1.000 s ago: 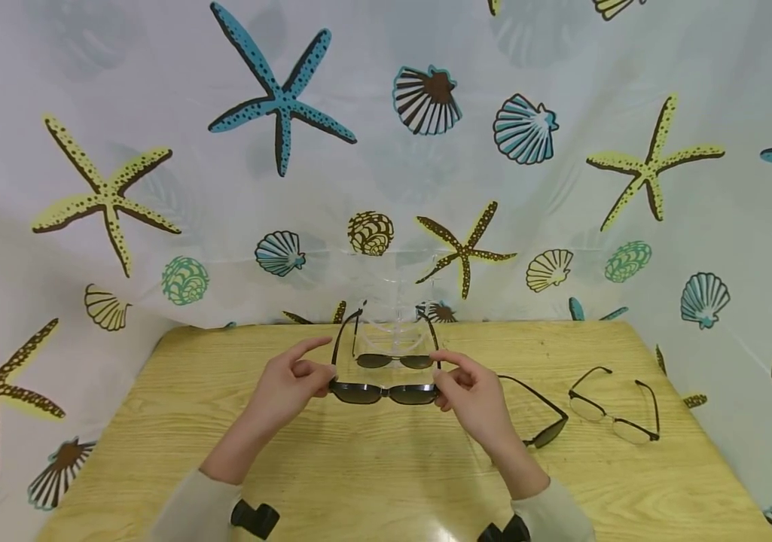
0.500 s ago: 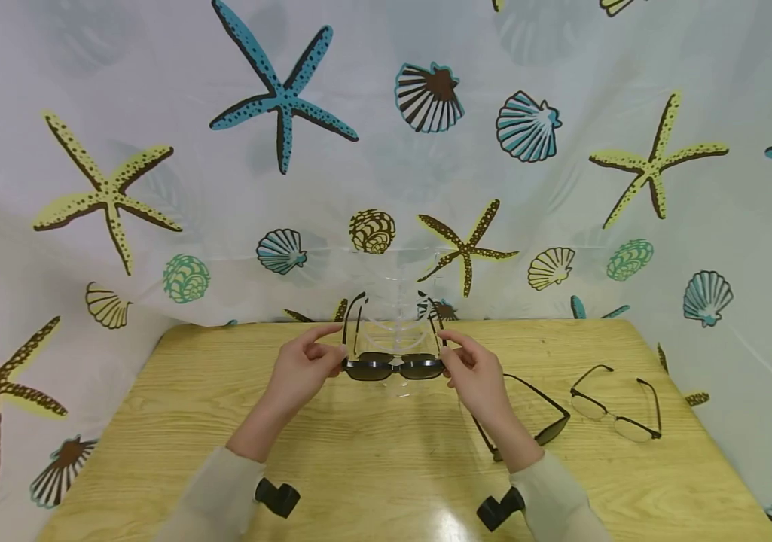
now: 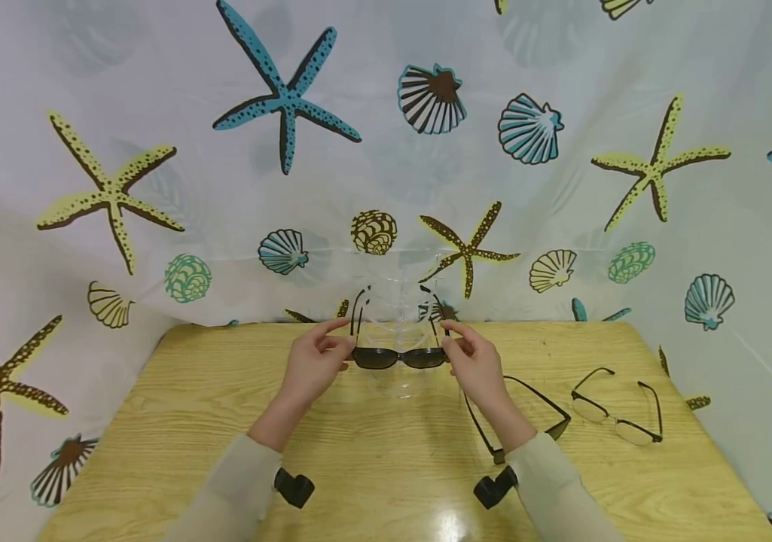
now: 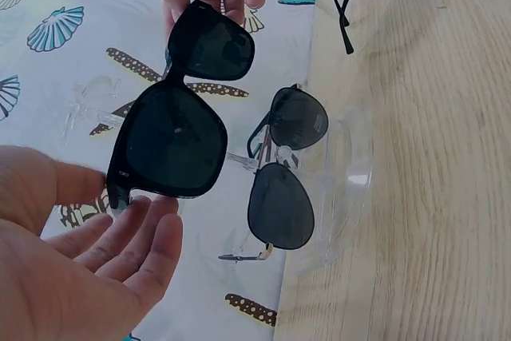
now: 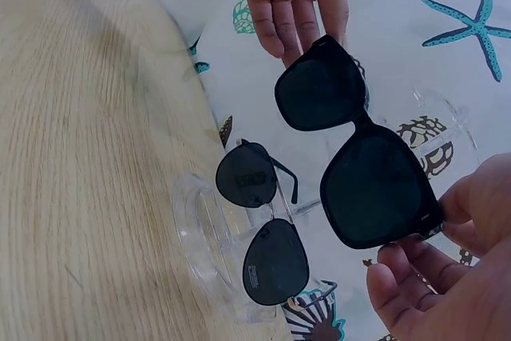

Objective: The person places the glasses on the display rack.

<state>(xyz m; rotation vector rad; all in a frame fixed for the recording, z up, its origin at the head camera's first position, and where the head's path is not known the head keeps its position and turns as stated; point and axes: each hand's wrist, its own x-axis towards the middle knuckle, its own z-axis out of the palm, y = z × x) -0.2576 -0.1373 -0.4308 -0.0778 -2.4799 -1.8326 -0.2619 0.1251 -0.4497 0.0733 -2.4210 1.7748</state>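
Note:
Black thick-framed sunglasses [image 3: 376,358] are held level in front of a clear plastic glasses stand [image 4: 359,169]. My left hand [image 3: 314,365] pinches them at the left hinge corner. At the opposite corner, my right hand [image 3: 479,366] pinches the frame in the same way. Both temples are unfolded and point toward the back, one on each side of the stand. Lower on the stand sit thin-framed dark sunglasses [image 4: 281,207]; in the head view the held pair covers their lenses. The right wrist view shows the held pair [image 5: 371,189] above and apart from the lower pair [image 5: 275,261].
On the wooden table [image 3: 209,406], another pair of black sunglasses [image 3: 559,427] lies unfolded, partly behind my right forearm. Farther right are half-rimmed eyeglasses [image 3: 653,436] with open temples. A cloth [image 3: 155,75] printed with starfish and shells hangs behind the table and at both sides.
Both hands have carried the black sunglasses back and slightly right, toward the stand. The lower pair's lenses, visible a second ago in the head view, are now covered.

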